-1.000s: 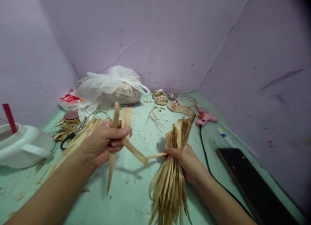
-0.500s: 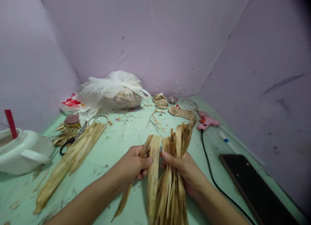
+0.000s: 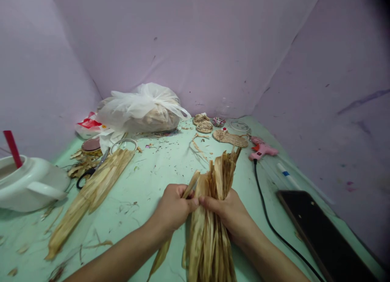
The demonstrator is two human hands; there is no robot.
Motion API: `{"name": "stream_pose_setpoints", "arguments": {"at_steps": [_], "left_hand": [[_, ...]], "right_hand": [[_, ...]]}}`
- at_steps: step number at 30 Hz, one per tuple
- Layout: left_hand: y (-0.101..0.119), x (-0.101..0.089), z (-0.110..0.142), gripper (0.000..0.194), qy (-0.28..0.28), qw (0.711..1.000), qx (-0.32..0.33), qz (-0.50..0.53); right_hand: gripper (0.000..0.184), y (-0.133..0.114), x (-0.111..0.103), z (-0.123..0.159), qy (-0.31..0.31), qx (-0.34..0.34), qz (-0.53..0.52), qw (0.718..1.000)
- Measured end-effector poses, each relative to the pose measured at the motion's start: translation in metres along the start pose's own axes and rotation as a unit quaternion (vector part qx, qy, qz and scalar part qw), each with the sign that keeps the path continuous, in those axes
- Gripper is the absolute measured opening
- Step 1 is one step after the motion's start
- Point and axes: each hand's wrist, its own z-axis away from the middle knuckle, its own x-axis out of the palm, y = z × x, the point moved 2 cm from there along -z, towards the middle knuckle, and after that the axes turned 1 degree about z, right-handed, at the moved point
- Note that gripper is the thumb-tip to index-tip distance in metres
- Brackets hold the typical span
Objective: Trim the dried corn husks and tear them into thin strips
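Note:
My right hand [image 3: 233, 217] is wrapped round a thick bundle of dried husk strips [image 3: 213, 249], its thumb pressed across the front. The strips fan upward past the fingers and hang down toward the near edge of the view. Against the bundle's left side, my left hand [image 3: 176, 204] is closed on a narrow dried husk strip [image 3: 191, 183], whose lower tail slants out below the wrist. Both thumbs nearly meet over a wide pale strip at the bundle's left. My left fingertips are partly hidden.
Flat husks [image 3: 91, 200] lie left, beside black-handled scissors [image 3: 88, 174] and a white pot [image 3: 36, 184]. A tied plastic bag [image 3: 146, 111] sits at the back. To the right are a pink glue gun [image 3: 262, 148] with its cord, a marker [image 3: 288, 174] and a dark phone [image 3: 323, 233].
The wide pale strip, held apart at the left before, now lies against the bundle. My left hand has moved right, closer to my right hand, still holding the narrow strip.

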Motion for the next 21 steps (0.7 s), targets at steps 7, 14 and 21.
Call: {"name": "stream_pose_setpoints", "arguments": {"at_steps": [7,14,21], "left_hand": [[0.0,0.002,0.0,0.024,-0.069,0.992,-0.069,0.084],[0.047,-0.034,0.009,0.016,-0.062,0.989,0.014,0.134],[0.102,-0.076,0.029,0.009,0.024,0.981,0.124,0.148]], "right_hand": [[0.025,-0.002,0.005,0.004,-0.077,0.032,-0.083,0.993],[0.022,-0.004,-0.009,-0.005,0.045,0.045,-0.065,0.996],[0.031,-0.007,-0.015,-0.007,0.057,0.044,-0.103,0.992]]}}
